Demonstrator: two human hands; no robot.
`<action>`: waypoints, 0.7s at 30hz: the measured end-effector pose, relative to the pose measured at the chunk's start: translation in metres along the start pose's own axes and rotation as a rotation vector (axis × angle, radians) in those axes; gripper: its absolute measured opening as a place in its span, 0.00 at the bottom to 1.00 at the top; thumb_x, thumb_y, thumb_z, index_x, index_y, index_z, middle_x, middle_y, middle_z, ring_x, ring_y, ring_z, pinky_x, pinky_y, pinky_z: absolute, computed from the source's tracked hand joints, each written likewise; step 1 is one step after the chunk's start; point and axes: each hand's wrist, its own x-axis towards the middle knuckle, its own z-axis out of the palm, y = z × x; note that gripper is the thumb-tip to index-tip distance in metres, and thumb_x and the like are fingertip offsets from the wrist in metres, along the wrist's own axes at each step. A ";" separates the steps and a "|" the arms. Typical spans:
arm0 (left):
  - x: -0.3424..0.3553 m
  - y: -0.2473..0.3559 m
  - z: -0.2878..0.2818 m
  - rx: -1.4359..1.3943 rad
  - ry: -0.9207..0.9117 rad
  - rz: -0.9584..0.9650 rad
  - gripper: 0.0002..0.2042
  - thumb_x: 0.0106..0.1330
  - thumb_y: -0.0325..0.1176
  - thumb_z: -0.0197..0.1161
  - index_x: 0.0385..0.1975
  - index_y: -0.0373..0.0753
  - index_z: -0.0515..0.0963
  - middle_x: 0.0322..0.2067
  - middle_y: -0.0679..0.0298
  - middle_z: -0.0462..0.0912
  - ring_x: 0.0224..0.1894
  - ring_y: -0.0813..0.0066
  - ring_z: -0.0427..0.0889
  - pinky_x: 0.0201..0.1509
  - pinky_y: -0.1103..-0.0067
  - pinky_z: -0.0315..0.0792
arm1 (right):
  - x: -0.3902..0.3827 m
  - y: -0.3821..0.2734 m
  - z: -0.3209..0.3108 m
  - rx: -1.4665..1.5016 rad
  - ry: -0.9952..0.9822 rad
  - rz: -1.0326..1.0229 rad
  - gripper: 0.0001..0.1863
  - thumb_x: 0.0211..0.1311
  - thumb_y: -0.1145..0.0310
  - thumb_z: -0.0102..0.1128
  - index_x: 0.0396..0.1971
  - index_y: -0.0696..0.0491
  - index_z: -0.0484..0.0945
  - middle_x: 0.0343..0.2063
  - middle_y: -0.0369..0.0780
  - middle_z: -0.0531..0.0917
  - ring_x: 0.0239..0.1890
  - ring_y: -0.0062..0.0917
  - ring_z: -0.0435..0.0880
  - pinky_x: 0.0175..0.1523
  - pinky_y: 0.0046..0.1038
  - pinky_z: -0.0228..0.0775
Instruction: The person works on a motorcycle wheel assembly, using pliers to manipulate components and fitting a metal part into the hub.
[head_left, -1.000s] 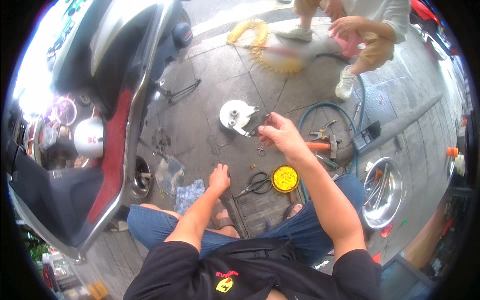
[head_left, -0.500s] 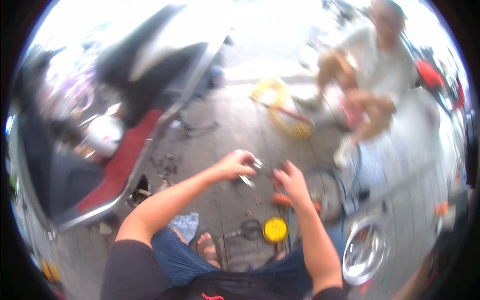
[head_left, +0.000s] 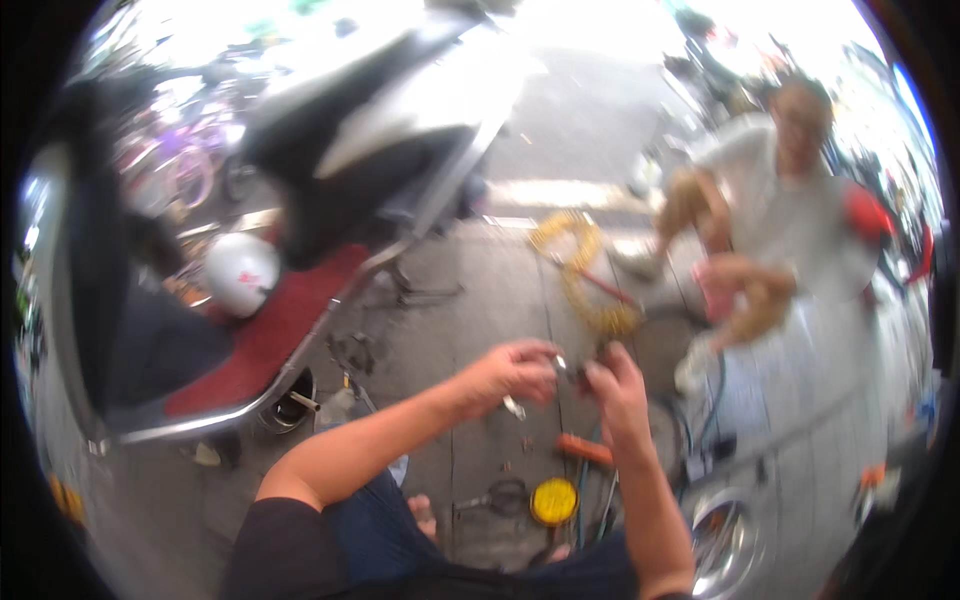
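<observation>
Both arms reach forward over the tiled ground, and the two hands nearly meet. Closed fingers of my left hand [head_left: 520,373] hold a shiny metal tool [head_left: 514,408]; one end shows below the palm and a bright bit at the fingertips, while blur and the hand hide its kind. My right hand [head_left: 618,390] is closed, pinching a small dark part [head_left: 574,374] close to the left fingertips. Whether the tool touches that part, I cannot tell. Beneath the hands lie an orange-handled object [head_left: 584,449] and a round yellow tin [head_left: 554,501].
A scooter [head_left: 300,320] with a red footboard and a white helmet [head_left: 241,275] fills the left. A coiled yellow hose [head_left: 572,270] lies ahead. At right sits another person [head_left: 790,200] holding something pink. A shiny metal basin [head_left: 722,545] stands near my right forearm.
My hands have come closer together, with the small dark part now between their fingertips. The whole view has shifted, so surroundings appear lower and further right.
</observation>
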 end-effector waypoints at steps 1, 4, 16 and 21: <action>0.001 0.008 0.005 0.049 0.012 0.033 0.21 0.66 0.28 0.61 0.59 0.32 0.70 0.42 0.60 0.81 0.40 0.73 0.82 0.49 0.74 0.77 | 0.005 -0.012 0.005 -0.046 -0.008 -0.026 0.05 0.62 0.72 0.57 0.30 0.56 0.71 0.26 0.34 0.73 0.29 0.19 0.75 0.35 0.22 0.68; -0.009 0.024 0.007 0.098 -0.013 0.084 0.24 0.67 0.33 0.63 0.60 0.31 0.69 0.44 0.60 0.80 0.41 0.75 0.81 0.49 0.78 0.76 | 0.008 -0.022 0.020 0.121 -0.018 -0.007 0.05 0.64 0.73 0.57 0.31 0.55 0.70 0.27 0.32 0.73 0.30 0.17 0.76 0.36 0.21 0.68; -0.018 0.001 0.024 0.136 0.034 0.065 0.25 0.66 0.31 0.64 0.62 0.31 0.68 0.51 0.57 0.79 0.48 0.72 0.80 0.56 0.76 0.74 | -0.011 0.010 0.015 0.169 0.050 0.044 0.05 0.63 0.72 0.57 0.31 0.55 0.70 0.25 0.33 0.76 0.28 0.13 0.73 0.33 0.19 0.67; -0.014 -0.002 0.026 0.156 0.067 0.011 0.25 0.67 0.30 0.62 0.62 0.30 0.66 0.50 0.58 0.79 0.49 0.71 0.81 0.56 0.75 0.76 | -0.008 0.018 0.009 0.055 0.091 0.056 0.05 0.62 0.73 0.57 0.31 0.57 0.71 0.25 0.33 0.76 0.27 0.12 0.72 0.31 0.18 0.65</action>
